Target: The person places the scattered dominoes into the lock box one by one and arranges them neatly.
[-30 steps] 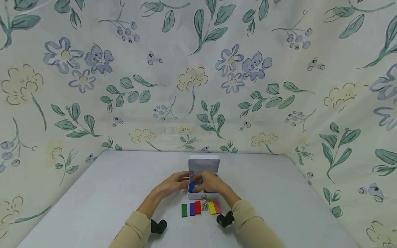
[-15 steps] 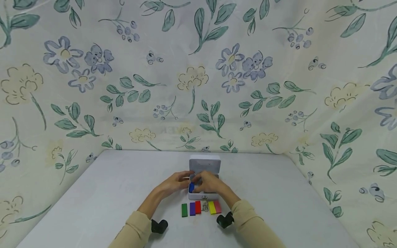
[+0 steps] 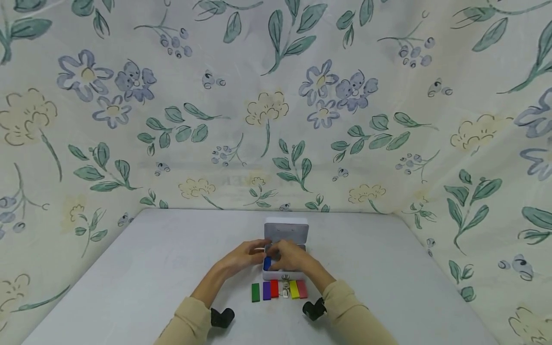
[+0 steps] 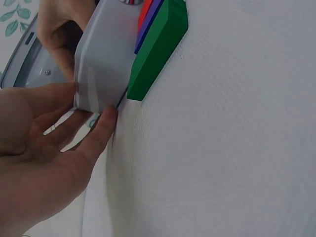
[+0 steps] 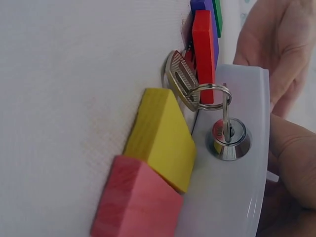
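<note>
Lockbox point(image 4: 104, 59) looks stiff, perhaps slick; best held by its end, where the spread left hand point(image 4: 49, 165) touches; whether the right hand point(image 3: 288, 255) pinches anything is hidden.

Forward-down head view, close wrist views, shared box point(image 5: 227, 182)

Lighting was diffuse and subdued. In the right wrist view, glare marked the lock point(image 5: 230, 143) near the right fingers point(image 5: 295, 153); deep shadow lay below them. The table point(image 4: 222, 128) beside the left fingers point(image 4: 100, 134) rendered grey.
</note>
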Tool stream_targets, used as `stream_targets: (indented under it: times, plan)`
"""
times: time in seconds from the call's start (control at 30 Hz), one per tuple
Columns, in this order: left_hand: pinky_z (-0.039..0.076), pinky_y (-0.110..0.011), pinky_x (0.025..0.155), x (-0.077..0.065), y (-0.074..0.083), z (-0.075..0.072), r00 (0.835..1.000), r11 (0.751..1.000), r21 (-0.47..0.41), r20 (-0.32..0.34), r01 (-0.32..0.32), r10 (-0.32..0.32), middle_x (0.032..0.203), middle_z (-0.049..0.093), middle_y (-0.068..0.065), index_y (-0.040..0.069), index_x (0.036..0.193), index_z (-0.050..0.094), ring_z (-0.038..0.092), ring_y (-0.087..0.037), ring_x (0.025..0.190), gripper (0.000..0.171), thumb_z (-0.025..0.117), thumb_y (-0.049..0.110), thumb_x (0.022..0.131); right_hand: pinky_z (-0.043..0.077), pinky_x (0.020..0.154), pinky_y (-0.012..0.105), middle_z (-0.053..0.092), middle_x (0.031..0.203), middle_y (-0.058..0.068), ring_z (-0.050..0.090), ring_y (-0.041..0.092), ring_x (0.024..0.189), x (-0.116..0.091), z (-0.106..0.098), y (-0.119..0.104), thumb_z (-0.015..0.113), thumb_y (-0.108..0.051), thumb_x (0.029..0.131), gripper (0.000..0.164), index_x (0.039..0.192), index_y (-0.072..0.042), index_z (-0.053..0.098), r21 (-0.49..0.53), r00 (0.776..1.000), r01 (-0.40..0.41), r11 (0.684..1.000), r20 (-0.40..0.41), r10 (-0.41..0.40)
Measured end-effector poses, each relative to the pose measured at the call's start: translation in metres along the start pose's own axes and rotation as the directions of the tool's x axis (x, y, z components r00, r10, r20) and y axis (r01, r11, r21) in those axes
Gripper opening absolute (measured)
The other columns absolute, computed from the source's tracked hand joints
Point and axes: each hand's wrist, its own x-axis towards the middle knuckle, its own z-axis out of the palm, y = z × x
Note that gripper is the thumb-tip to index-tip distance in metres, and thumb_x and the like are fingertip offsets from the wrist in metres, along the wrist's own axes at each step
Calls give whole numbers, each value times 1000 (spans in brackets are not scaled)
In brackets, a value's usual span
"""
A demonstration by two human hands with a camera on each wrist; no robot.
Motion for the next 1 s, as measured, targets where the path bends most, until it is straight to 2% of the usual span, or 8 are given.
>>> stream_targets:
  times: [0.23,0.43,0.67,0.83,1.0]
  plan:
    - [40,-56,111,1,2,1,1000,1000,-15,-4,-7,7,154,39,-20,5,149,40,35,-46,142,52,53,11,99,53,77,19,73,102,3,61,11,86,-2,0,0,80,-13,80,36,115,-9,72,10,1000,15,1000,-8,-15]
    - [39,-55,111,-2,0,0,1000,1000,-13,-9,12,-12,155,38,-20,5,149,39,34,-46,142,53,52,10,99,53,77,17,73,104,2,63,12,89,-1,3,-2,79,-13,81,39,118,-10,71,11,1000,14,1000,6,-14]
    - [39,-56,112,-2,0,-1,1000,1000,-20,-16,5,-5,155,38,-19,6,149,40,34,-46,142,53,54,12,98,57,82,23,73,108,5,66,18,97,-6,-2,-4,78,-21,83,40,121,-10,69,38,1000,-11,999,12,11]
    - [40,-55,111,-2,0,1,1000,1000,-10,-14,15,-16,155,38,-19,8,149,41,36,-45,141,53,55,13,98,59,79,26,72,108,8,66,16,93,-16,-6,-2,74,-22,87,38,121,-7,69,81,999,-11,997,-34,14]
    - [40,-55,111,-1,2,1,1000,1000,2,-23,19,-19,155,38,-17,10,148,42,36,-44,142,52,56,13,98,57,75,24,70,99,4,63,15,85,-29,-16,-1,72,-21,89,34,119,-6,70,95,995,37,995,-97,-28]
